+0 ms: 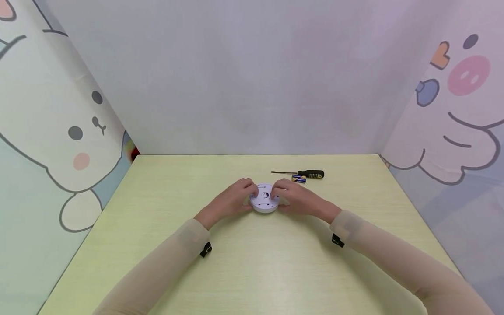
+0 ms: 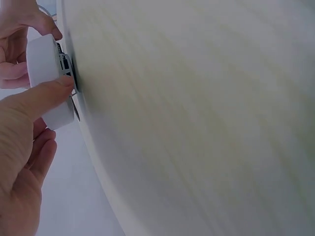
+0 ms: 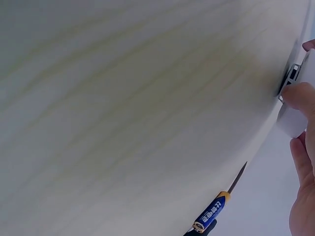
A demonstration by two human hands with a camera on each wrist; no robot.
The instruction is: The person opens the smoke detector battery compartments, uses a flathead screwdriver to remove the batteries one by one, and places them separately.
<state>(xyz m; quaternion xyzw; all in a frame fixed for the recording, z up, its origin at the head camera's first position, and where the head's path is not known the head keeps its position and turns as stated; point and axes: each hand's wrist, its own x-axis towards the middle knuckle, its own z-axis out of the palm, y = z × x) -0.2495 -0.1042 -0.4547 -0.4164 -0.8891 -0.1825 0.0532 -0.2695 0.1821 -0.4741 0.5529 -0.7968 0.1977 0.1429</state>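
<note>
A round white plastic device (image 1: 264,206) sits between both hands near the middle of the table, with slots and a label on its upward face. My left hand (image 1: 233,197) grips its left side, fingers bent over the top. On the opposite side my right hand (image 1: 296,197) holds the rim in the same way. In the left wrist view the left thumb (image 2: 51,96) lies against a grey slotted part on the white device (image 2: 42,64). The right thumb (image 3: 298,96) touches that part in the right wrist view. What kind of device it is I cannot tell.
Behind the right hand lie a black-handled screwdriver (image 1: 312,174) and two blue-and-gold batteries (image 1: 299,180). The pale wood-grain table (image 1: 260,271) ends at a white back wall (image 1: 252,87); side panels with cartoon animals stand left and right.
</note>
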